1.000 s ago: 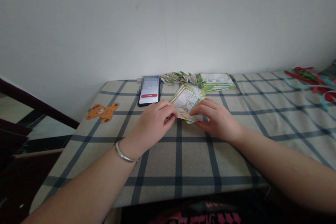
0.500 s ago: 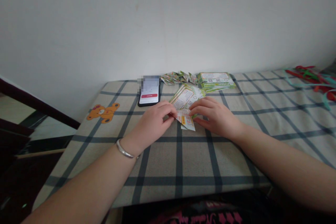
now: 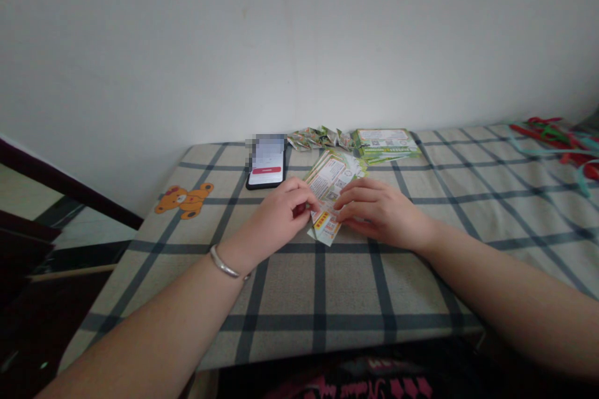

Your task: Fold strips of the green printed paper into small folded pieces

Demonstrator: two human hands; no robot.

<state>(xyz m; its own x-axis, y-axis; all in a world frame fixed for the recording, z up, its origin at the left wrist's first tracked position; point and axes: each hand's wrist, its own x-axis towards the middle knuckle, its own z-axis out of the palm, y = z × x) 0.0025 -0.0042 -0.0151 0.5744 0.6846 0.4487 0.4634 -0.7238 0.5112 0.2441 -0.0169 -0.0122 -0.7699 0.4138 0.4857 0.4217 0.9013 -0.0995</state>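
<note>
Left hand [image 3: 281, 217] and right hand [image 3: 380, 213] both pinched one folded leaflet [image 3: 324, 229] at mid-table, just in front of one fanned pile [image 3: 333, 174]. One phone [image 3: 266, 163] and one stack [image 3: 385, 142] sat by the far edge; open checked cloth [image 3: 346, 287] spread toward the near edge.

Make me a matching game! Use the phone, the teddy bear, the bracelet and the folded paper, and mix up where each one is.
Things
1. phone
2. teddy bear
3. silver bracelet
4. folded leaflet

Places
A. on the wrist of the left hand
B. held between the left hand and the right hand
C. printed on the left side of the checked cloth
D. lying screen-up near the wall

Pairs: 1-D, 2-C, 3-A, 4-B
</note>
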